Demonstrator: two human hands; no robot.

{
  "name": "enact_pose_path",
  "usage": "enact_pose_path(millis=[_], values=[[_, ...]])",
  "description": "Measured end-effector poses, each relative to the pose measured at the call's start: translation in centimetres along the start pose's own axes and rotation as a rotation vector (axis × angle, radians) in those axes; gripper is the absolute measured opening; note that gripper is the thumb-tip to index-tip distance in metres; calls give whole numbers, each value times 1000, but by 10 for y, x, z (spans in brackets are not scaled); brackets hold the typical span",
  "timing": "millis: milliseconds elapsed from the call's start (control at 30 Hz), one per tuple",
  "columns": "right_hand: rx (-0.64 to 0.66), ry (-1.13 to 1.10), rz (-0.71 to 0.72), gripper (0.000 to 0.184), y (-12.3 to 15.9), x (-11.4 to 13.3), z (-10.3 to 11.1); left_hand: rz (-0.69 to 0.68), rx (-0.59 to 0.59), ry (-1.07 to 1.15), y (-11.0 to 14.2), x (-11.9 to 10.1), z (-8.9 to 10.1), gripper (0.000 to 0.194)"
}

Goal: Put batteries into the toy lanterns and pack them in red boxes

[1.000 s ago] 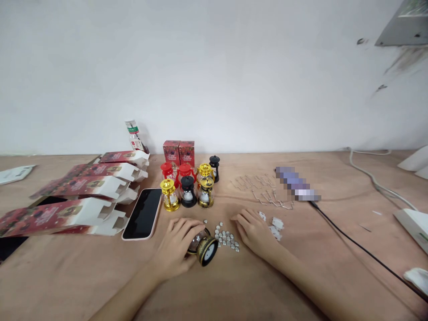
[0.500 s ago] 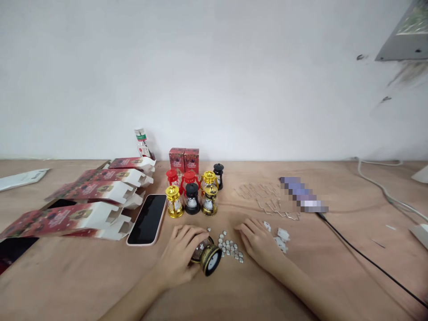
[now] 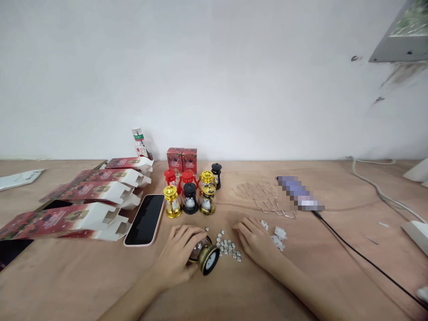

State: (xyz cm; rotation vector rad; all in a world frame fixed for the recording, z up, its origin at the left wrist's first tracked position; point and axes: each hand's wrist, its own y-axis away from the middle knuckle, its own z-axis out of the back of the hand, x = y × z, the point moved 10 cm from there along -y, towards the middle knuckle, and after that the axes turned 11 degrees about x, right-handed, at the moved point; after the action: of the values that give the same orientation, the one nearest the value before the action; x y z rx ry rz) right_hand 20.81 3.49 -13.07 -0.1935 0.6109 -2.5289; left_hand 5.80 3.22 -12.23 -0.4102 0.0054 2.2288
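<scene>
My left hand (image 3: 180,252) is wrapped round a small bronze-and-black lantern (image 3: 207,257). The lantern lies tilted, with its round base and pale underside turned towards me. Just right of it, several silver button cells (image 3: 228,247) are scattered on the table. My right hand (image 3: 259,240) rests beside these cells, palm down with its fingers stretched out and nothing visible in them. Small white plastic pieces (image 3: 280,232) lie against its far side, partly hidden by it. Beyond the hands stand several little lanterns, among them a gold one (image 3: 172,203) and a black one (image 3: 190,199).
Flattened red printed boxes (image 3: 96,191) lie at the left, near a phone (image 3: 145,220). Two red boxes (image 3: 182,159) and a bottle (image 3: 139,142) stand by the wall. Bent wire handles (image 3: 256,191) and a cabled phone (image 3: 299,194) lie at the right.
The whole view has shifted slightly, so things appear a little further left. Both hands and the lantern otherwise keep their places.
</scene>
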Motion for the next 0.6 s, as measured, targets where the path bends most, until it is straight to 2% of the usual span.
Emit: enact_pose_path(millis=[400,600], values=[[43,8,-27,21,-2,-3,-4,-60,-45,-38,0,-2,3,66],[65,16,-51,20,-1,-6,-8,-61,-29,-47,-1,-1,1,67]])
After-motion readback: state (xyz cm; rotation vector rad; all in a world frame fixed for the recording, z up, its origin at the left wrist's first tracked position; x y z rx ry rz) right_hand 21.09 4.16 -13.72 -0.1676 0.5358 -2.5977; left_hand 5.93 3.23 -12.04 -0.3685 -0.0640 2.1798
